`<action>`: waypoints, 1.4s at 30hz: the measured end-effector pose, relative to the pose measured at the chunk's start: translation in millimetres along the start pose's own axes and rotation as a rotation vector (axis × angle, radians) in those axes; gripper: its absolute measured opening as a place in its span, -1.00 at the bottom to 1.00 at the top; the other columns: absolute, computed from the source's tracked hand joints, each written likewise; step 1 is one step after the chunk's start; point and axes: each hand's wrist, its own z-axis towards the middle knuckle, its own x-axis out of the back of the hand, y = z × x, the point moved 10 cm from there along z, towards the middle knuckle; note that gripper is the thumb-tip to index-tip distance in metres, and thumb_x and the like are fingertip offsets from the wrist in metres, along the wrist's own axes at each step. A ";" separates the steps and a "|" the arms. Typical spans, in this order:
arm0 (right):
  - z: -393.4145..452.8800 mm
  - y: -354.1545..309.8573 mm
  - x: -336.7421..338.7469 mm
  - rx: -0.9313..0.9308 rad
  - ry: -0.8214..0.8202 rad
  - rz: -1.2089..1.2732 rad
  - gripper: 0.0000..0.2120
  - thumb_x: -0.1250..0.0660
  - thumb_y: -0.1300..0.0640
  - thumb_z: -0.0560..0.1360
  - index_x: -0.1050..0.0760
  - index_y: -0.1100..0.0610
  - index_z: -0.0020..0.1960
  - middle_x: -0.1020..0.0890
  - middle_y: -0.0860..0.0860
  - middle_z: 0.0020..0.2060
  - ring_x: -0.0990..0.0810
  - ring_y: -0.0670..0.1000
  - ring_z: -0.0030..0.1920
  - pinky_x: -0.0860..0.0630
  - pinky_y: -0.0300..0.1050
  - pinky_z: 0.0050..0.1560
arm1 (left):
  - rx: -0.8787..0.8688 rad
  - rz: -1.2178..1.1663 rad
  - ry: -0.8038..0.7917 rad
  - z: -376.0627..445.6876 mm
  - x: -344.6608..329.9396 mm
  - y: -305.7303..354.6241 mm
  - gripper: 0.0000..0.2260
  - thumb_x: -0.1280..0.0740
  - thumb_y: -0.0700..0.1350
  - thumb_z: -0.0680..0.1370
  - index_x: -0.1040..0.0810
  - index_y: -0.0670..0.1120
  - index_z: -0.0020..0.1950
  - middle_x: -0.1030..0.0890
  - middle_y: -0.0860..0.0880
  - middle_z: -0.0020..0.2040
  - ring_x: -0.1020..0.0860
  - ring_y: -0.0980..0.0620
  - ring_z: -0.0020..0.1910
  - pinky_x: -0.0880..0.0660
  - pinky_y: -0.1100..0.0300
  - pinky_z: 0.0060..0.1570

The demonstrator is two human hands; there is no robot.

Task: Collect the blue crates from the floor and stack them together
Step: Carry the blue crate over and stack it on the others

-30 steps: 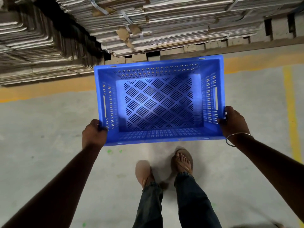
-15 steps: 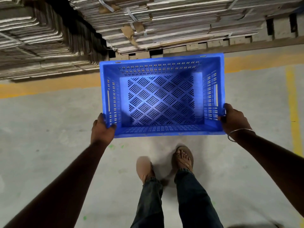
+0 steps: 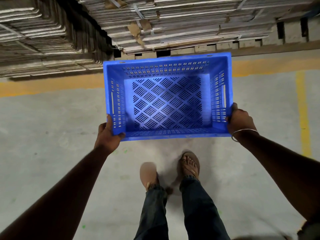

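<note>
One empty blue crate (image 3: pixel 167 65) with slotted walls and a slotted floor hangs level in the air in front of me, its open side up. My left hand (image 3: pixel 108 135) grips its near left corner, fingers curled over the rim. My right hand (image 3: pixel 240 121), with a metal bangle on the wrist, holds the near right corner. Below the crate I see my two sandalled feet (image 3: pixel 189 164) on the grey concrete floor. No other blue crate is in view.
Tall strapped stacks of flattened cardboard (image 3: pixel 181 21) on wooden pallets stand straight ahead, with another cardboard stack (image 3: pixel 39 40) at the left. An orange floor line (image 3: pixel 48 85) runs along their base, and a yellow line (image 3: pixel 303 110) runs down the right.
The crate has drifted slightly right and nearer the cardboard stacks. My left hand moved inward along the near left corner, and my left foot has stepped forward.
</note>
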 end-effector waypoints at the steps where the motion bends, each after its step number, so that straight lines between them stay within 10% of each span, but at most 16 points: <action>1: 0.6 0.2 -0.3 0.002 0.000 0.004 -0.54 -0.20 0.17 0.51 -0.19 0.18 0.37 -0.55 0.28 0.04 -0.55 0.34 -0.01 -0.44 0.07 -0.10 | -0.001 -0.008 -0.006 1.7 0.0 -2.0 -0.12 -0.44 -0.18 0.52 0.08 0.09 0.64 -0.26 -0.21 0.42 -0.35 -0.12 0.42 -0.29 0.20 0.31; 25: -14.7 -1.4 -4.6 0.023 0.050 0.068 -0.42 -0.23 0.21 0.51 -0.13 0.22 0.49 -0.51 0.35 0.09 -0.51 0.39 0.05 -0.44 0.17 -0.05 | 0.010 0.077 -0.011 19.2 9.7 1.4 -0.13 -0.42 -0.14 0.52 0.08 0.12 0.64 -0.31 -0.22 0.35 -0.44 -0.15 0.33 -0.32 0.20 0.26; 42: -23.0 0.0 -10.9 0.008 0.030 0.107 -0.79 -0.23 0.17 0.50 -0.33 0.17 0.12 -0.57 0.29 -0.03 -0.55 0.35 -0.05 -0.41 0.06 -0.15 | 0.048 0.034 -0.033 21.0 20.3 -16.9 -0.15 -0.42 0.08 0.41 -0.02 0.29 0.59 -0.49 -0.17 0.23 -0.51 -0.17 0.26 -0.45 -0.05 0.30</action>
